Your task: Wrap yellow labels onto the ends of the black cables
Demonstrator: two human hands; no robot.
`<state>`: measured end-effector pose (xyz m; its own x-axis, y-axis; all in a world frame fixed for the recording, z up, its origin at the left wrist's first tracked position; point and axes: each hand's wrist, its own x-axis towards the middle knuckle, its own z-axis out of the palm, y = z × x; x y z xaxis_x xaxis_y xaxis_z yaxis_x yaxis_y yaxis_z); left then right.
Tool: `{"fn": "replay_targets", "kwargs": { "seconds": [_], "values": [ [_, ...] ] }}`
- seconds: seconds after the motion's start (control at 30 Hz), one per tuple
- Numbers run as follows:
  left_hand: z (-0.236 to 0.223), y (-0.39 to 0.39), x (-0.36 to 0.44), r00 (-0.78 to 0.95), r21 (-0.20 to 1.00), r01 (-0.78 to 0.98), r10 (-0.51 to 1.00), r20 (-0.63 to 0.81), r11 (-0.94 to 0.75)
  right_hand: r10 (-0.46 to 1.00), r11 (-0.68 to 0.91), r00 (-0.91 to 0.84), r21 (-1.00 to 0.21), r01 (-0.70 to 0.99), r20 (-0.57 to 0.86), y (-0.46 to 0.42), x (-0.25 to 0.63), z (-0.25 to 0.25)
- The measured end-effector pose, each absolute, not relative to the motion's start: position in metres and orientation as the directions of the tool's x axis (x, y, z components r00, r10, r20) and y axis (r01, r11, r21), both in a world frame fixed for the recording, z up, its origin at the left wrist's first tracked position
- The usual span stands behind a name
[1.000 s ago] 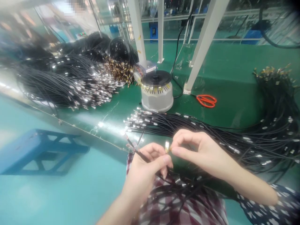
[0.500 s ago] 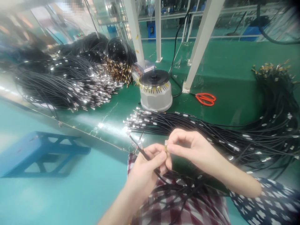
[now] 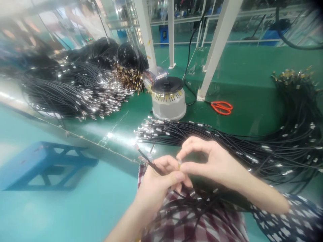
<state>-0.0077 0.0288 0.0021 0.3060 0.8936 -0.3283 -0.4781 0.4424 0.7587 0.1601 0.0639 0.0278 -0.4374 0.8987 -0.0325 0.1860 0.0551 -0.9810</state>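
Maroon-and-white checked cloth (image 3: 227,232) spreads across the wearer's lap, seen from where I stand, while a wide dark sleeve (image 3: 290,218) bearing white motifs, possibly floral in this blur, stops above the right forearm (image 3: 264,195). Left forearm (image 3: 133,211), left hand (image 3: 158,178) and right hand (image 3: 214,161) are bare.

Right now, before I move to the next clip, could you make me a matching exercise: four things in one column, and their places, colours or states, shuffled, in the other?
Column one
1. left hand
2. right hand
3. scissors
4. stool

Column two
A. orange-red handled, lying on the green tabletop
B. thumb and forefinger at a small piece with a yellowish end
C. blue, on the floor beside the table
D. holding a black cable that sticks out past it

Pairs: 1-D, 2-B, 3-A, 4-C
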Motion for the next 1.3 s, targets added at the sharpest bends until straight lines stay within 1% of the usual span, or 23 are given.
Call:
{"fn": "replay_targets", "kwargs": {
  "seconds": [0.1,0.17,0.23,0.3,0.37,0.4,0.43,0.5,0.53,0.57,0.6,0.67,0.7,0.73,0.8,0.83,0.9,0.97,1.03,1.1,1.17,1.3],
  "values": [
    [-0.002,0.030,-0.010,0.397,0.737,-0.492,0.873,-0.283,0.463,0.836,0.005,-0.549,-0.999,0.045,-0.020,0.074,0.162,0.022],
    [-0.006,0.030,-0.011,0.449,0.730,-0.493,0.857,-0.251,0.472,0.801,-0.011,-0.599,-0.999,-0.053,0.023,0.079,0.162,0.017],
    [-0.011,0.031,-0.013,0.488,0.726,-0.496,0.845,-0.220,0.476,0.780,0.016,-0.620,-0.994,-0.109,0.081,0.082,0.163,0.015],
    [-0.014,0.032,-0.016,0.515,0.715,-0.509,0.835,-0.193,0.479,0.770,0.076,-0.621,-0.988,-0.134,0.143,0.080,0.164,0.015],
    [-0.014,0.034,-0.018,0.516,0.702,-0.521,0.835,-0.194,0.485,0.762,0.183,-0.615,-0.978,-0.096,0.203,0.072,0.165,0.020],
    [-0.013,0.035,-0.018,0.506,0.697,-0.519,0.835,-0.217,0.496,0.742,0.282,-0.622,-0.958,-0.048,0.249,0.066,0.165,0.023],
    [-0.011,0.036,-0.019,0.495,0.696,-0.504,0.831,-0.252,0.511,0.697,0.410,-0.649,-0.912,0.013,0.304,0.059,0.165,0.027],
    [-0.007,0.037,-0.019,0.464,0.720,-0.443,0.824,-0.325,0.534,0.566,0.670,-0.723,-0.732,0.124,0.395,0.046,0.163,0.033],
    [-0.006,0.037,-0.018,0.458,0.736,-0.408,0.818,-0.347,0.540,0.531,0.746,-0.734,-0.645,0.166,0.424,0.042,0.161,0.036],
    [-0.004,0.036,-0.017,0.462,0.750,-0.379,0.813,-0.354,0.542,0.547,0.771,-0.707,-0.598,0.217,0.449,0.040,0.159,0.037],
    [-0.003,0.035,-0.015,0.471,0.764,-0.354,0.809,-0.353,0.539,0.618,0.743,-0.640,-0.604,0.288,0.455,0.041,0.156,0.038],
    [-0.002,0.031,-0.010,0.501,0.790,-0.297,0.791,-0.350,0.537,0.800,0.581,-0.438,-0.708,0.401,0.409,0.046,0.149,0.038],
    [-0.002,0.029,-0.008,0.513,0.799,-0.257,0.778,-0.363,0.543,0.859,0.496,-0.364,-0.758,0.423,0.359,0.050,0.145,0.038],
    [-0.002,0.027,-0.006,0.514,0.809,-0.218,0.768,-0.381,0.547,0.892,0.432,-0.329,-0.796,0.424,0.309,0.054,0.142,0.038],
    [-0.001,0.024,-0.004,0.506,0.812,-0.182,0.761,-0.407,0.555,0.911,0.361,-0.342,-0.848,0.389,0.231,0.060,0.136,0.038],
    [0.000,0.023,-0.004,0.497,0.808,-0.205,0.769,-0.401,0.553,0.913,0.332,-0.357,-0.870,0.365,0.199,0.061,0.135,0.038],
    [0.003,0.023,-0.006,0.439,0.806,-0.304,0.825,-0.355,0.508,0.918,0.262,-0.374,-0.912,0.317,0.134,0.063,0.137,0.038],
    [0.004,0.023,-0.010,0.329,0.827,-0.374,0.893,-0.306,0.421,0.915,0.196,-0.397,-0.936,0.292,0.068,0.064,0.143,0.038],
    [0.005,0.024,-0.015,0.216,0.873,-0.346,0.934,-0.283,0.345,0.908,0.161,-0.419,-0.943,0.291,0.026,0.065,0.150,0.037],
    [0.004,0.023,-0.017,0.165,0.904,-0.281,0.945,-0.283,0.321,0.903,0.151,-0.429,-0.945,0.289,0.013,0.066,0.156,0.035],
    [0.004,0.022,-0.017,0.133,0.912,-0.260,0.948,-0.291,0.316,0.918,0.114,-0.396,-0.957,0.266,-0.001,0.065,0.160,0.033],
    [0.003,0.018,-0.012,0.091,0.909,-0.277,0.950,-0.297,0.311,0.952,-0.050,-0.296,-0.992,0.114,-0.082,0.061,0.167,0.025]
  ]
}}
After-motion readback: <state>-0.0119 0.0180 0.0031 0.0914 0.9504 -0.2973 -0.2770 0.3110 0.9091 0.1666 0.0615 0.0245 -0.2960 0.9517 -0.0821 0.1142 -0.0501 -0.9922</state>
